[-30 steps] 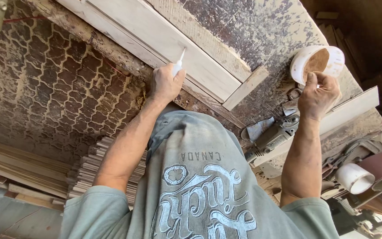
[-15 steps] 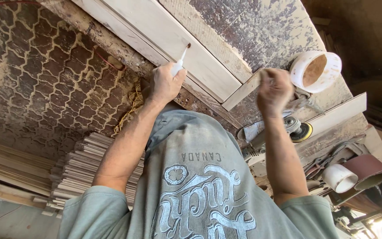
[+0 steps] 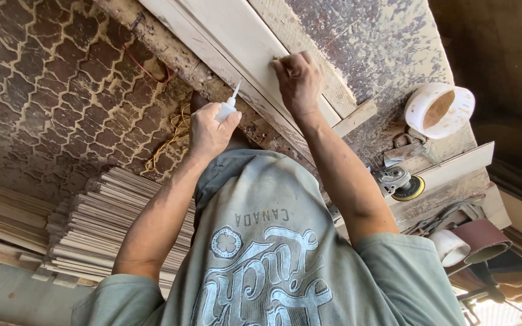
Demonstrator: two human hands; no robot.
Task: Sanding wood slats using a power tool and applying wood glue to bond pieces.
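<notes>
My left hand (image 3: 206, 133) grips a small white glue bottle (image 3: 228, 107), its thin nozzle pointing up at the edge of a long pale wooden board (image 3: 237, 36) without touching it. My right hand (image 3: 299, 78) rests on that board further along, fingers bunched and fingertips pressed to the surface, with a bit of brown sawdust at their tips. The board lies on a stained, paint-flecked workbench (image 3: 370, 42). A white tub (image 3: 439, 108) holding brown sawdust stands on the bench to the right.
A short wood offcut (image 3: 357, 118) lies against the board. A disc sander (image 3: 400, 181), a sanding belt roll (image 3: 478, 238) and a white cup (image 3: 448, 246) sit at the right. Stacked thin wood strips (image 3: 98, 223) and a yellow cord (image 3: 173, 136) lie on the patterned floor, left.
My right hand went from the sawdust tub across to the board and now presses on it. My left hand drew the glue nozzle back off the board.
</notes>
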